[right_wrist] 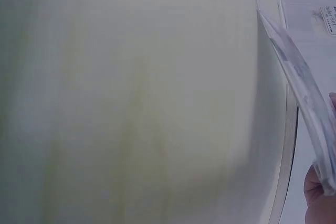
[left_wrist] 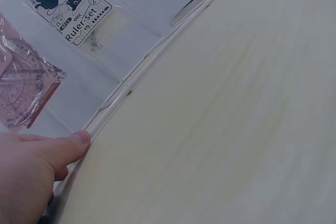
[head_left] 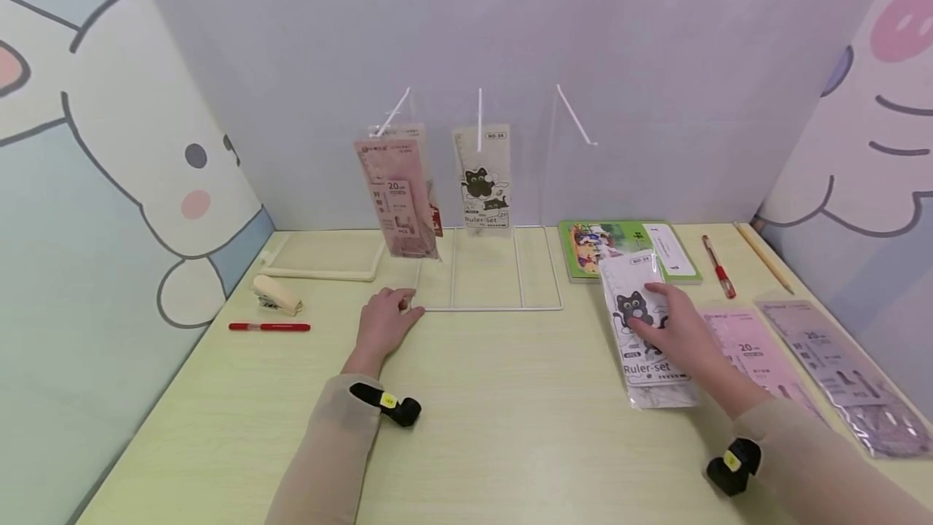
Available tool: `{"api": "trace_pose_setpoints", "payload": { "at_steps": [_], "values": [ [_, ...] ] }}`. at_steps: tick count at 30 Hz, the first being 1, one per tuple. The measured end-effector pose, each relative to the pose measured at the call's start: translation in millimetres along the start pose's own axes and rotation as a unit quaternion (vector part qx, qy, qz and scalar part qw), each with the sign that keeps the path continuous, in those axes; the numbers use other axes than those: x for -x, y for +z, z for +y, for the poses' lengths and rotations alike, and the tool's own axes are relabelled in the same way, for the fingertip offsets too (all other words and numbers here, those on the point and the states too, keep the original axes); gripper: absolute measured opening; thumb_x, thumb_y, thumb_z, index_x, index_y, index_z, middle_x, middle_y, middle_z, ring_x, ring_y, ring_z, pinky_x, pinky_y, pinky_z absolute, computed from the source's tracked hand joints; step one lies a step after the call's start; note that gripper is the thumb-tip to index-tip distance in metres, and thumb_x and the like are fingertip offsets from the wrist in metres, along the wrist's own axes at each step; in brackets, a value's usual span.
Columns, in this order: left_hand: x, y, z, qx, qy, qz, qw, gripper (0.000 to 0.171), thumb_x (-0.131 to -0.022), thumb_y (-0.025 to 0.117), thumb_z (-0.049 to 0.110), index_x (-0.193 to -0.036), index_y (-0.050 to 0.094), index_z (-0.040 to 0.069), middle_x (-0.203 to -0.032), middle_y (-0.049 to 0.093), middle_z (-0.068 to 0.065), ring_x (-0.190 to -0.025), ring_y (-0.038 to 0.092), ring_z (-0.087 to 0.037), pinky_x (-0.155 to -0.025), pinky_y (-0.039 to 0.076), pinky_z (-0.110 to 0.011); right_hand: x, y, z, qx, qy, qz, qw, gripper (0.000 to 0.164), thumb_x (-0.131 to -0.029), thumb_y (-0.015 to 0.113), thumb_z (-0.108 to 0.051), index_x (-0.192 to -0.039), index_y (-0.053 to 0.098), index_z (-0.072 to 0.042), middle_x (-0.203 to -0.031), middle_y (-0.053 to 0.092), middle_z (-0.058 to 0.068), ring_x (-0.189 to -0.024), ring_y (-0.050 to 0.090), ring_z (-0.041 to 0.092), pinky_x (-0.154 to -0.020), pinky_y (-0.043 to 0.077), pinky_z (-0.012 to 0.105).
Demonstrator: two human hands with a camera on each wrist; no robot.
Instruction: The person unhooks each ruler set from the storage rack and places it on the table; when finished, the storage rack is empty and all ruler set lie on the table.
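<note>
My right hand (head_left: 685,335) pinches a clear-bagged ruler set (head_left: 630,286) with a black cat print, thumb on its front. It is tilted above the table at the right, and the right wrist view shows the bag (right_wrist: 300,77) nearly edge-on. At the front left corner of a white wire display rack (head_left: 496,309), my left hand (head_left: 385,321) grips the base wire, its thumb against the rod in the left wrist view. A pink ruler pack (head_left: 394,201) hangs on the left hook in front of another pack. Another cat-print ruler set (head_left: 483,177) hangs from the middle hook.
A green book (head_left: 583,272), a red pen (head_left: 719,268) and a pencil (head_left: 764,258) lie at the back right. Pink (head_left: 751,347) and purplish (head_left: 845,371) ruler packs lie below them. To the left are a stapler (head_left: 277,296), another red pen (head_left: 270,327) and a cream-framed tray (head_left: 321,274).
</note>
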State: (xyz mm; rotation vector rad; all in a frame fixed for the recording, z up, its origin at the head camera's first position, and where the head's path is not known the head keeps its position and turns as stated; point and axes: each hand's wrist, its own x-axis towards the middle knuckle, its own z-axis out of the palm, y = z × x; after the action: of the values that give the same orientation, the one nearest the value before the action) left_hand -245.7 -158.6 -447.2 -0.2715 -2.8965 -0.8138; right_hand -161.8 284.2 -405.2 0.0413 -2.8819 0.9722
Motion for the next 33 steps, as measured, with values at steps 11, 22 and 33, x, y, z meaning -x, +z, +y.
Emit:
{"api": "trace_pose_setpoints", "payload": {
  "at_steps": [11, 22, 33],
  "values": [
    [-1.5, -0.2, 0.3, 0.000, -0.002, -0.002, 1.0000, 0.042, -0.090, 0.061, 0.036, -0.123, 0.061, 0.010, -0.087, 0.052, -0.001, -0.093, 0.049, -0.027, -0.086, 0.035, -0.050, 18, -7, 12, 0.044, 0.011, -0.025, 0.999, 0.081, -0.085, 0.068, -0.037, -0.140, 0.028, 0.007, -0.120, 0.036, 0.032, -0.095, 0.045, 0.035, -0.075, 0.042, 0.046],
    [-0.3, -0.9, -0.1, -0.002, -0.002, -0.005, 1.0000, 0.043, -0.090, 0.061, 0.036, -0.123, 0.061, 0.009, -0.088, 0.053, -0.002, -0.095, 0.050, -0.028, -0.087, 0.036, -0.050, 30, -8, 20, 0.127, 0.058, -0.043, 0.989, 0.090, -0.080, 0.063, -0.059, -0.139, 0.033, 0.002, -0.117, 0.037, 0.031, -0.082, 0.051, 0.032, -0.060, 0.041, 0.037],
    [-0.1, -1.2, 1.4, 0.003, -0.001, -0.004, 1.0000, 0.043, -0.089, 0.062, 0.036, -0.122, 0.061, 0.008, -0.089, 0.053, -0.003, -0.094, 0.050, -0.028, -0.087, 0.036, -0.050, 31, -13, 27, 0.181, 0.069, -0.080, 0.978, 0.097, -0.077, 0.051, -0.074, -0.140, 0.037, -0.002, -0.129, 0.025, 0.042, -0.100, 0.046, 0.055, -0.068, 0.042, 0.057]
  ]
}}
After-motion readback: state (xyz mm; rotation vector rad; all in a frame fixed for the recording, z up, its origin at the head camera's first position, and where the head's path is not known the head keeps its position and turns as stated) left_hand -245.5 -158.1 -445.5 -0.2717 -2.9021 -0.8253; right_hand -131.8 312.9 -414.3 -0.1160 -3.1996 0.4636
